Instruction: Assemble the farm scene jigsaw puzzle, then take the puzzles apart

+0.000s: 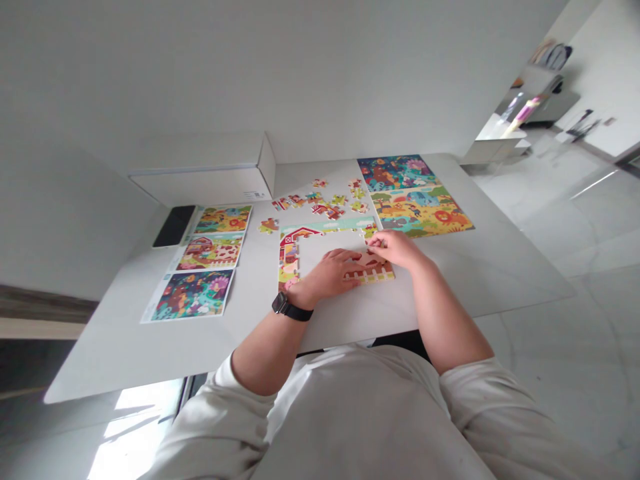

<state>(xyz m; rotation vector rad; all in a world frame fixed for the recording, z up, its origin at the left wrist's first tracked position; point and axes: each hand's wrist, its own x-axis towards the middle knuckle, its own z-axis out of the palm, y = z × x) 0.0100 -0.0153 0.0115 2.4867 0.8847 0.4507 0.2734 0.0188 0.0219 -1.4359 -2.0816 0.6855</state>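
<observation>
A partly joined farm jigsaw puzzle (289,257) lies in front of me on the table, its border pieces framing a bare middle. My left hand (333,272) rests flat over the puzzle's lower edge with fingers stretched out, covering part of it. At the right side of the frame, my right hand (395,248) has its fingers closed in a pinch on a jigsaw piece, mostly hidden by the fingertips. Loose jigsaw pieces (327,211) are scattered just beyond the puzzle. One separate piece (269,226) sits to its upper left.
Two finished-looking picture puzzles (417,210) lie at the back right. On the left are three printed picture sheets (210,253) and a black phone (174,225). Behind them stands a white box (200,180) against the wall. The white table (165,353) has rounded corners.
</observation>
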